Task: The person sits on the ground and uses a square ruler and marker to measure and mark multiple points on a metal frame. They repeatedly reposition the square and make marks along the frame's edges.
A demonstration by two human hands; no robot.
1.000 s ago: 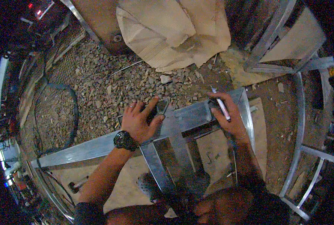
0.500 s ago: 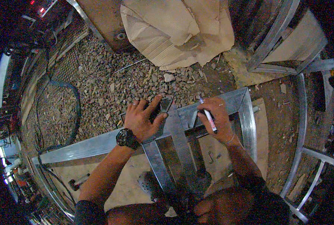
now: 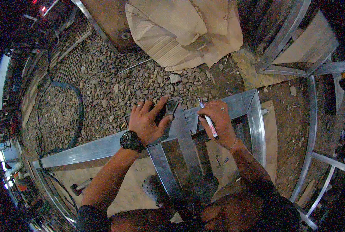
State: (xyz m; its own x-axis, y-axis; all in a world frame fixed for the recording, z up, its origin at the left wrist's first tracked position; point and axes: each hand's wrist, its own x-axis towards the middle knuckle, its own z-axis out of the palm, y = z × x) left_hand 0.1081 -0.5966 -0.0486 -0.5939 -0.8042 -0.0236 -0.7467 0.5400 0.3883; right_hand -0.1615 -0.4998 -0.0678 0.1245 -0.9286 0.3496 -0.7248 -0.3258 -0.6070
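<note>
My left hand [image 3: 143, 123], with a black watch on its wrist, rests with fingers spread on the metal frame. Its thumb and forefinger lie beside the open end of a square metal tube [image 3: 172, 106]. A flat metal bar [image 3: 188, 145] runs from there toward me over the frame's long rail [image 3: 91, 150]. In my right hand [image 3: 220, 120] is a white marker [image 3: 210, 125], its thin end pointing away from me. That hand is over the rail, close to an angled cut in the metal; whether the marker touches it I cannot tell.
Gravel [image 3: 110, 92] covers the ground beyond the frame, with crumpled cardboard [image 3: 188, 34] at the back. A hammer [image 3: 80, 187] lies at the lower left. A dark hose [image 3: 80, 112] curves along the left. Another metal frame [image 3: 311, 116] stands at the right.
My right hand and the marker have shifted a little to the left along the rail. My left hand stays in place.
</note>
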